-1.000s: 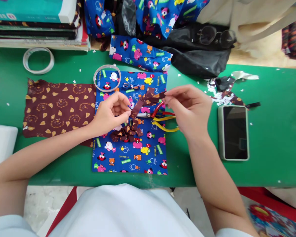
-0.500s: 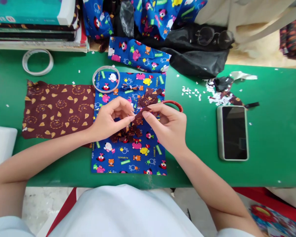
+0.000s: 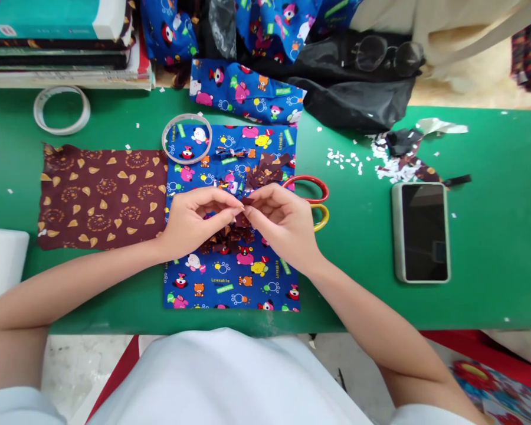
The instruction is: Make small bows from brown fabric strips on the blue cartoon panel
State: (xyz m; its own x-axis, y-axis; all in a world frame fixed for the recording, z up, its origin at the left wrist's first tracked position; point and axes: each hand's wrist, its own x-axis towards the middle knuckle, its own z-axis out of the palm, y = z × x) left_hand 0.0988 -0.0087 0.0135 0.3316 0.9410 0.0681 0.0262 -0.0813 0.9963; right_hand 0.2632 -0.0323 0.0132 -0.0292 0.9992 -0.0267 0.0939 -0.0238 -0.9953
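My left hand and my right hand meet above the blue cartoon-print cloth, thumbs and forefingers pinched together. Between their fingertips is a small brown fabric scrap, mostly hidden by the fingers. Under and around the hands lie brown fabric scraps in loose heaps. Scissors with one red handle and one yellow handle lie beside my right hand, their blades hidden. A brown leaf-print cloth is spread flat to the left of my left hand.
A clear tape ring rests on the blue cloth, and a white tape roll sits farther left. At right are a phone and white paper bits. Books, a black bag and eyeglasses line the back.
My right hand has moved left and slightly down, bringing the brown scrap to my left fingertips. More of the scissors' handles now shows. The view has shifted slightly.
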